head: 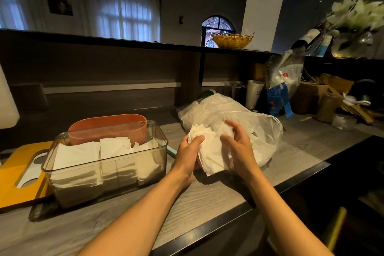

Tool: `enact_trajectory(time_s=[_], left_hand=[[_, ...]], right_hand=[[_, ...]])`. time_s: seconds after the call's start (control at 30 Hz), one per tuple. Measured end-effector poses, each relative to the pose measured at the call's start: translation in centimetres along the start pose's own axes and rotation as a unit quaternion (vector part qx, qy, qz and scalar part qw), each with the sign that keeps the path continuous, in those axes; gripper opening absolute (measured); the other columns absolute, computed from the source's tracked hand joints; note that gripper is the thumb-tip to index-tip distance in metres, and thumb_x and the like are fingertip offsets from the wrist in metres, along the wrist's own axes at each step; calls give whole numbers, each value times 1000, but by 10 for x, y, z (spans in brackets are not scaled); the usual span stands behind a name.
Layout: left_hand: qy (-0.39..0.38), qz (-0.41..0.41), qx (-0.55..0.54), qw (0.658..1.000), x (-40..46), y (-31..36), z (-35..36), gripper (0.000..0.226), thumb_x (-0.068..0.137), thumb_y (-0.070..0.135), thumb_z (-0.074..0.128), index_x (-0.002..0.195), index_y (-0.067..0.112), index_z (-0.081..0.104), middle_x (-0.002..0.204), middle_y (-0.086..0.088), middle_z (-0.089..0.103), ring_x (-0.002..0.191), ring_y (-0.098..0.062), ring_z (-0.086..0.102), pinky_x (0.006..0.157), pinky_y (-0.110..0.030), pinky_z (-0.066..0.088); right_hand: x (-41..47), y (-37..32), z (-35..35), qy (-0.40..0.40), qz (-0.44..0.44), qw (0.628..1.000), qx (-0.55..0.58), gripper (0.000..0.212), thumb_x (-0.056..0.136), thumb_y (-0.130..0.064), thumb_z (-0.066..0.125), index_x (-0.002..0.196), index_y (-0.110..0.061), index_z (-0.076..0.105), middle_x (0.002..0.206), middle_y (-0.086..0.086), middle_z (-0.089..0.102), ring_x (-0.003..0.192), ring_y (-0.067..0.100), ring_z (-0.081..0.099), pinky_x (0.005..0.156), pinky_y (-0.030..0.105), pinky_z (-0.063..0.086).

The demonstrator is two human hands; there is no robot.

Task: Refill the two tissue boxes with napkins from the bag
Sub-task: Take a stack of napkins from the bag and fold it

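Gathering napkins (pixel 209 151) mid-frame, you are clamping fingers of left hand (pixel 188 151) and right hand (pixel 239 147) round stack, squaring it for clear box (pixel 108 181) lower left.

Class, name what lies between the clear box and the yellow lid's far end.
In the head view, the orange box stands behind the clear box.

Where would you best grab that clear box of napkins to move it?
Probably by the two short end walls of the clear box, one hand from each side. It is long, open-topped and nearly full, and the orange box crowds its back.
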State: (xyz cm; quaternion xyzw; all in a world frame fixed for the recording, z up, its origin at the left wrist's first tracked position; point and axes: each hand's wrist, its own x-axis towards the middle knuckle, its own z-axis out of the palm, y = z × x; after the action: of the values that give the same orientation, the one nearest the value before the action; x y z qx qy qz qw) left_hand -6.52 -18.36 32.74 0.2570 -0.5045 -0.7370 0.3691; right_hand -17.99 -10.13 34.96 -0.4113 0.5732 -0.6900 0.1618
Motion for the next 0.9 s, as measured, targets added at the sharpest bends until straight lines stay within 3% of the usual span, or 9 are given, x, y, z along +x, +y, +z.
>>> enact_trajectory(time_s=[0.07, 0.13, 0.23, 0.33, 0.4, 0.5, 0.7, 0.83, 0.9], left_hand=[[-6, 1, -3, 1000, 1, -1, 0, 37, 97, 27, 59, 134, 27, 52, 123, -3, 67, 110, -25, 66, 97, -50, 54], [2, 0, 0, 1000, 2, 0, 0, 32, 98, 15, 55, 128, 27, 53, 120, -3, 67, 109, -24, 66, 95, -47, 55], [14, -10, -7, 1000, 4, 0, -1, 31, 100, 14, 51, 127, 27, 53, 121, -3, 66, 110, -24, 65, 97, -46, 54], [14, -13, -9, 1000, 1, 1, 0, 36, 100, 30, 52, 136, 24, 52, 124, -4, 67, 112, -26, 65, 99, -52, 52], [1, -12, -19, 1000, -1, 1, 0, 37, 101, 39, 49, 135, 27, 53, 121, -6, 69, 109, -28, 67, 94, -55, 54], [-22, -1, -2, 1000, -3, 3, 1, 35, 99, 44, 51, 132, 32, 51, 121, -7, 67, 107, -29, 67, 91, -55, 56], [-42, 24, 37, 998, -6, 1, 0, 52, 91, 7, 65, 135, 28, 46, 122, -9, 65, 107, -27, 67, 78, -37, 59], [-13, 22, -6, 1000, -6, 1, -2, 53, 92, 7, 64, 137, 29, 47, 120, -7, 66, 107, -26, 67, 78, -39, 60], [6, 20, -29, 999, -5, 1, -3, 53, 92, 11, 66, 138, 27, 46, 121, -7, 66, 106, -25, 68, 76, -38, 60]], right_hand=[[0, -2, -4, 31, -4, 994, 109, 46, 91, -4, 60, 132, -21, 50, 121, 3, 59, 102, 16, 64, 84, 31, 57], [3, -4, -13, 38, 44, 957, 284, 50, 88, -8, 61, 135, -20, 49, 122, 9, 61, 107, 23, 64, 92, 41, 56], [2, -9, -22, -29, 59, 904, 423, 50, 92, -10, 54, 141, -17, 46, 128, 14, 63, 112, 28, 64, 88, 41, 58], [-3, -16, -12, -87, 64, 940, 324, 48, 87, -6, 55, 134, -18, 51, 105, 10, 68, 76, 16, 71, 59, 25, 59], [-5, -16, -5, -96, 61, 980, 161, 46, 87, -2, 61, 127, -23, 57, 117, 7, 61, 88, 19, 69, 65, 27, 58], [-6, -10, -2, -102, 66, 992, 37, 48, 87, -5, 68, 127, -28, 57, 120, -5, 57, 105, 23, 63, 78, 32, 58], [-2, -8, -5, -63, 72, 991, 89, 48, 88, -2, 66, 130, -21, 56, 110, -1, 63, 95, 11, 65, 74, 22, 56], [2, -6, -8, -4, 54, 983, 174, 43, 87, 5, 62, 121, -22, 57, 107, 9, 68, 97, 16, 67, 76, 22, 56], [3, -4, -6, 0, 45, 986, 162, 42, 88, -3, 63, 125, -22, 54, 114, 6, 66, 107, 16, 65, 79, 22, 53]])
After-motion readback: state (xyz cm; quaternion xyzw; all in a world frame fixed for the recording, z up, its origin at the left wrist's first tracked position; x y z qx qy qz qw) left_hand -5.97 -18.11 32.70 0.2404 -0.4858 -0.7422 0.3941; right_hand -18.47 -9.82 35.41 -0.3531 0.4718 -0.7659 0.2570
